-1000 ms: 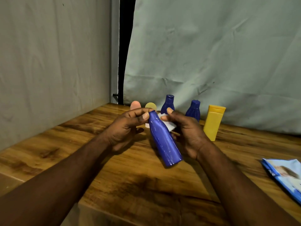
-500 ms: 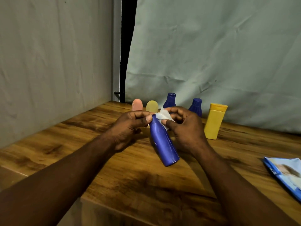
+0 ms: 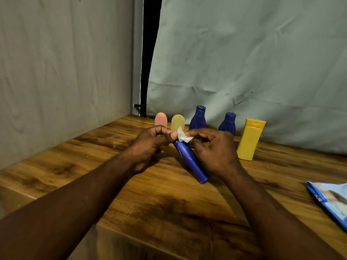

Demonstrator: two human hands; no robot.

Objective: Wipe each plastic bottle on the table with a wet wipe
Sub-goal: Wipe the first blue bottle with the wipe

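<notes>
Holding a slim blue bottle [image 3: 189, 160] at a slant over the table [image 3: 169, 203], the person grips its upper end with the left hand [image 3: 150, 145], whose fingers [image 3: 171, 135] curl round the neck. The right hand [image 3: 214, 151] sits just to the right of that bottle, its fingers [image 3: 195, 132] pinching a small white wet wipe [image 3: 183, 136] against the bottle's top, close to the left thumb. The bottle's base points down toward the person; whether it touches the table cannot be told. Behind the slim blue bottle five others stand upright in a row near a grey-green cloth backdrop [image 3: 244, 62]: a pink bottle [image 3: 161, 119] to the far left, a pale yellow bottle [image 3: 177, 122] directly behind, then a round blue bottle [image 3: 198, 119], a ribbed blue bottle [image 3: 227, 122] and a yellow bottle [image 3: 249, 141] off to the right. Well to the right of the slim blue bottle, a blue pack of wipes [image 3: 332, 201] lies flat at the table's edge.
</notes>
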